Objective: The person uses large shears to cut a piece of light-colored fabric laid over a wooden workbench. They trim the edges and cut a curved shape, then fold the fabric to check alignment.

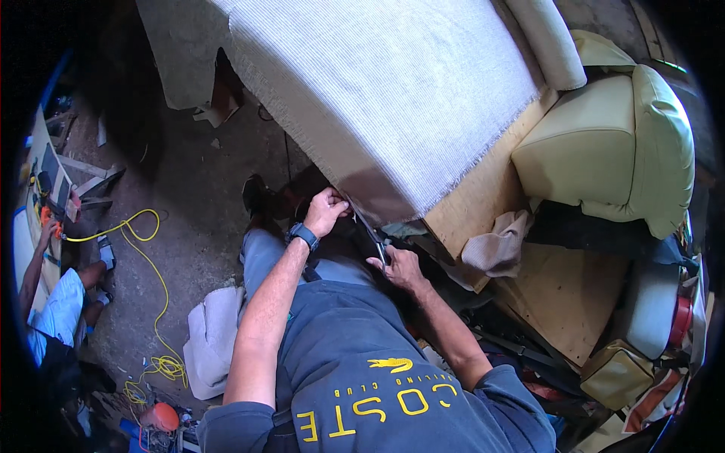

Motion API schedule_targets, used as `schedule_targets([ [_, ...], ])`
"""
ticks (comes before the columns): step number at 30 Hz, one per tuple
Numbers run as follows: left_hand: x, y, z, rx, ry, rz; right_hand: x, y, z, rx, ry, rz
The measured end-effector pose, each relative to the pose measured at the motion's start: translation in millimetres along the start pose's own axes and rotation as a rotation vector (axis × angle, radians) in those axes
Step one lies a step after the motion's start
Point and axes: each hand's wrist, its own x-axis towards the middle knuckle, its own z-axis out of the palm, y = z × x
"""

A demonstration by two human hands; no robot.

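Observation:
A large upholstered piece covered in pale ribbed fabric [393, 98] fills the top middle, its cut edges frayed. At its near lower corner my left hand [325, 214], with a dark watch on the wrist, pinches the fabric's edge between thumb and fingers. Just to the right, my right hand [400, 268] is closed round the handles of a pair of scissors [365, 226]. The blades point up and left toward the fabric edge beside my left fingers. How far the blades are apart is too small to tell.
A pale yellow armchair [581, 147] stands at the right, near a crumpled beige cloth [498, 245] and a plywood panel [566, 298]. Folded light fabric [211, 340] lies left of me. A yellow hose [162, 302] crosses the floor toward another person [60, 302] holding an orange tool.

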Motion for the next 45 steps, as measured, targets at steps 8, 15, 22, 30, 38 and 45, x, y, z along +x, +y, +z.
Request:
schedule_targets([
  [8,-13,7,-5,0.033,-0.016,0.016,19,-23,-6,0.019,-0.01,-0.026],
  [15,-12,0,-11,0.05,-0.031,-0.006,15,-9,20,0.033,0.079,-0.037],
  [22,-18,11,-16,0.18,-0.051,0.019,33,-45,-3,-0.004,0.073,-0.014],
  [30,-18,0,-22,0.174,-0.05,0.048,40,-55,0,-0.011,0.086,-0.026],
  [38,-23,6,-29,0.18,-0.098,0.02,36,-51,6,-0.014,0.049,-0.009],
  [45,-26,3,-31,0.269,-0.067,0.044,38,-67,-1,-0.025,0.061,-0.045],
])
